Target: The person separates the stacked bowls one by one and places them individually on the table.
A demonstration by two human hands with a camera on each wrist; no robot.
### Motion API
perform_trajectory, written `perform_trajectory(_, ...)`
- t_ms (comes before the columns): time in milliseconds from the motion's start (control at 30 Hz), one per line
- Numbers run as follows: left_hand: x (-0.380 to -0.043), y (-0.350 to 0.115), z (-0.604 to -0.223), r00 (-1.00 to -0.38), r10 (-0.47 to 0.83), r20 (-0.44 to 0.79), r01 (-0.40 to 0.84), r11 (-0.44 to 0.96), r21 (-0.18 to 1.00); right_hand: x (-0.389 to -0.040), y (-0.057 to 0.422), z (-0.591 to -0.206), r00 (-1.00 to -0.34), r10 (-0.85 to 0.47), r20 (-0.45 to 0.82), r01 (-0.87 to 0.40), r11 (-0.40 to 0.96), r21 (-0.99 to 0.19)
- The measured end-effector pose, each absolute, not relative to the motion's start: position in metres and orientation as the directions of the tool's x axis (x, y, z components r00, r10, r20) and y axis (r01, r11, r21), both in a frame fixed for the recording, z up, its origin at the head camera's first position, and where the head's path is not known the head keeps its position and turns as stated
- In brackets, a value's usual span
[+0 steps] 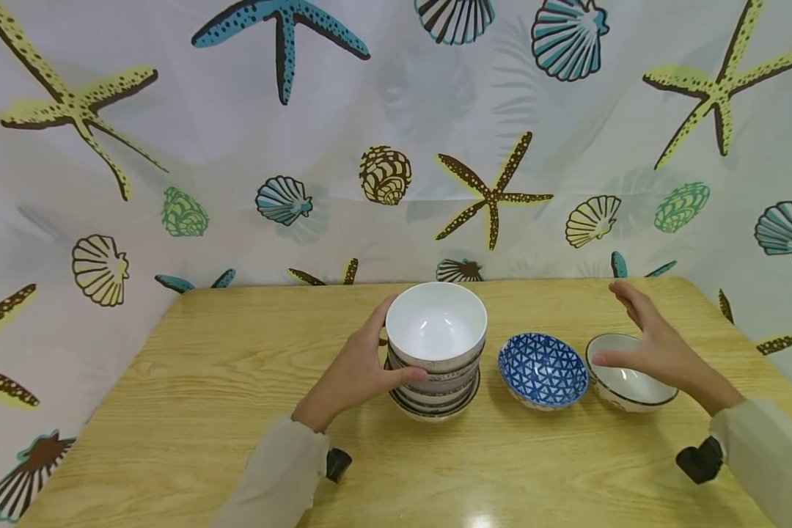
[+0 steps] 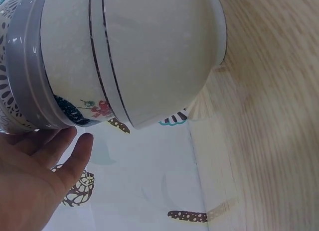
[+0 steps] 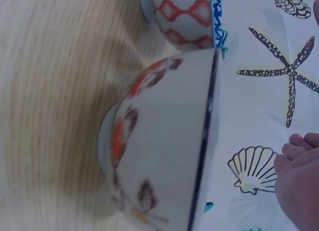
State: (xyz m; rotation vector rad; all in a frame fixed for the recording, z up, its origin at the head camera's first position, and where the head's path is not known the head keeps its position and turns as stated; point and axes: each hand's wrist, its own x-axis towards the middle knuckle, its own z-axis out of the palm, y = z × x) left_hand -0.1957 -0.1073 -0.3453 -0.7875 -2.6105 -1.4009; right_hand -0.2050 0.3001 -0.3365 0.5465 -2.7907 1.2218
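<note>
A stack of several bowls (image 1: pixel 437 389), topped by a white-lined bowl (image 1: pixel 435 323), stands mid-table. At its upper left side my left hand (image 1: pixel 363 363) grips it, thumb across the front and fingers round the left. In the left wrist view those fingers (image 2: pixel 57 146) meet a grey-banded bowl (image 2: pixel 27 61) above a cream bowl (image 2: pixel 154 57). My right hand (image 1: pixel 663 352) hovers with spread thumb and fingers over a dark-rimmed white bowl (image 1: pixel 630 385), holding nothing. That bowl (image 3: pixel 159 126) has orange and brown flowers outside in the right wrist view.
A blue-patterned bowl (image 1: pixel 543 370) sits between the stack and the dark-rimmed bowl, red-patterned outside. All stand on a wooden table (image 1: pixel 237 381). Behind it hangs a cloth (image 1: pixel 343 242) printed with shells and starfish. Dark straps (image 1: pixel 699 460) show at the wrists.
</note>
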Motion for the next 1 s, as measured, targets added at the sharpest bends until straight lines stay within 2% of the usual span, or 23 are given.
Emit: perform_trajectory(1000, -0.190, -0.107, -0.349, -0.903, 0.384, 0.194, 0.379, 0.499, 0.779, -0.218, 0.214, -0.304, -0.874, -0.436, 0.216, -0.456, 0.581, -0.675)
